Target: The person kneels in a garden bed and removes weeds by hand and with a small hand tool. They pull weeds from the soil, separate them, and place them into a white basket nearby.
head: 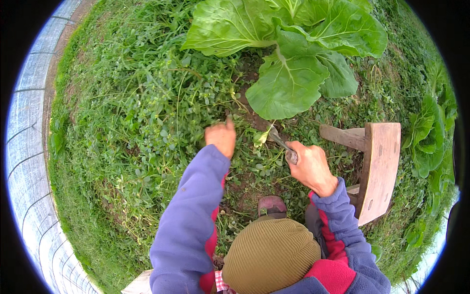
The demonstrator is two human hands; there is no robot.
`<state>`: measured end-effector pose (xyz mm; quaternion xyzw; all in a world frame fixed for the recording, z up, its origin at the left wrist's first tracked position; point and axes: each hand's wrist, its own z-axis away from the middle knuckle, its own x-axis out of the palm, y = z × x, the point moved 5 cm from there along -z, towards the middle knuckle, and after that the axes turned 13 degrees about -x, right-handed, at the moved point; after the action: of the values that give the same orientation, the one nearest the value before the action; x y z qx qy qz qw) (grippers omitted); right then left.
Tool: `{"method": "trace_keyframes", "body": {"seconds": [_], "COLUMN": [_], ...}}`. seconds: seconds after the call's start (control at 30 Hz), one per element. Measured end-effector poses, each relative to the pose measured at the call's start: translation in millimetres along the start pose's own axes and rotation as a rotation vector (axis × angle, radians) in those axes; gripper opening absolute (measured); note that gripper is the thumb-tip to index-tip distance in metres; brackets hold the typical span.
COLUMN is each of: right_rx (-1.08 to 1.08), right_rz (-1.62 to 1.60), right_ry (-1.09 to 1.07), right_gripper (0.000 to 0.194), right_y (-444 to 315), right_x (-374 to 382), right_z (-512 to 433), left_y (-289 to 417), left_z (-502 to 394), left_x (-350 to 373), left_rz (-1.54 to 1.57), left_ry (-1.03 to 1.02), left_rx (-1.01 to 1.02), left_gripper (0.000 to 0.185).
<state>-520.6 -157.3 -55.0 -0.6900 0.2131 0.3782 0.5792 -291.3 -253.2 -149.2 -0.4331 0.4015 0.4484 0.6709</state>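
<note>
My left hand (221, 139) reaches down into low green weeds (205, 106), its back turned up. Most of its fingers are hidden, so I cannot tell whether it grips any stems. My right hand (311, 167) is closed around a small metal hand tool (280, 140). The tool's working end points forward and left, down by the soil, and its exact shape is unclear. Beside it shows a pale yellow-green leaf (260, 138). Just ahead stands a large leafy cabbage plant (290, 79), one broad leaf hanging over bare brown soil (253, 114).
A wooden stool (382, 169) lies tipped on its side to my right. More leafy plants (427, 136) grow beyond it. Dense weeds and grass spread leftwards to a plastic-sheeted greenhouse wall (29, 147). My shoe (271, 205) is on the ground below my hands.
</note>
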Motion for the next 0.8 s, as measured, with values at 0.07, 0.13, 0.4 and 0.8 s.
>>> {"method": "trace_keyframes", "body": {"seconds": [0.07, 0.13, 0.4, 0.8], "right_rx": [0.021, 0.209, -0.010, -0.061], "right_rz": [-0.059, -0.134, -0.217, -0.249], "right_ry": [-0.021, -0.137, 0.024, 0.039], "right_gripper": [0.022, 0.022, 0.026, 0.028], "right_y": [6, 17, 9, 26], "right_x": [-5, -6, 48, 72], "right_z": [4, 16, 9, 8], "left_y": [-13, -20, -20, -30], "left_z": [7, 12, 20, 30], "left_x": [10, 15, 5, 10], "left_rz": [0.078, 0.117, 0.138, 0.331], "left_ry": [0.097, 0.167, 0.156, 0.261], "left_rx": [0.031, 0.060, 0.135, 0.143], "left_gripper": [0.023, 0.012, 0.029, 0.047]}}
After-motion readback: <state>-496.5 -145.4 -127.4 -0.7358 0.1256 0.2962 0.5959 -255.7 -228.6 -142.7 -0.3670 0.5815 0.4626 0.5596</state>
